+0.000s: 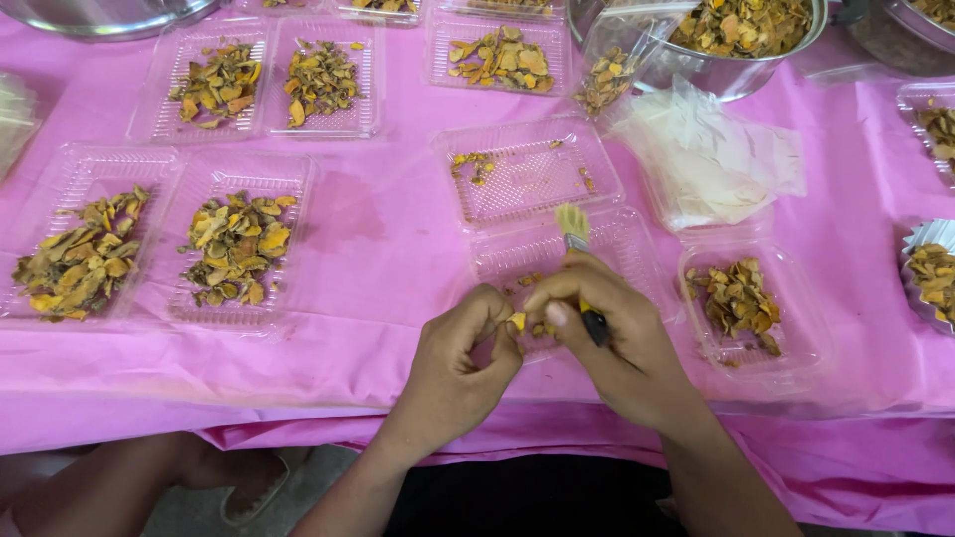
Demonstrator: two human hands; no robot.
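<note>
My right hand (615,343) grips a small brush (575,231) with pale bristles pointing away from me, its dark handle running through my fist. My left hand (460,363) sits right beside it, fingers curled, pinching a small yellow-orange dried slice (517,321) between the two hands. Both hands hover over a clear plastic tray (617,244) that holds only a few bits. Beyond it another clear tray (527,174) has a few scattered slices.
Several clear trays filled with dried yellow-brown slices lie on the pink table cover (378,249), at the left (237,249) and to the right (741,298). A metal bowl (736,35) of slices and a stack of clear bags (711,154) sit at the back right.
</note>
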